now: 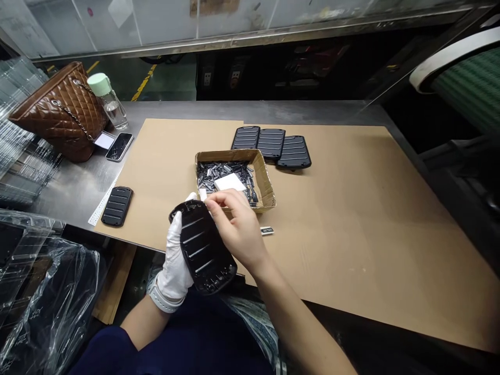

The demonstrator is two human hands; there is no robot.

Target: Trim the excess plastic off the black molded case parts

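Observation:
My left hand [174,260], in a white glove, is wrapped round a ribbed black plastic panel [205,245] with rounded ends, held tilted over the table's front edge. My bare right hand [238,224] meets the panel's upper right corner, thumb and forefinger pinched together. Whatever sits between those fingertips is too small to make out. Just behind the hands stands a cardboard box [266,179] of small black parts [213,172], with a white block [229,182] lying on them.
Three similar black panels [271,142] overlap behind the box; another panel [117,206] lies at the left. A small labelled piece [267,230] is right of my hand. A phone [119,147], bottle [113,107] and brown bag [64,112] occupy the back left. A shelf edge [250,39] spans the back.

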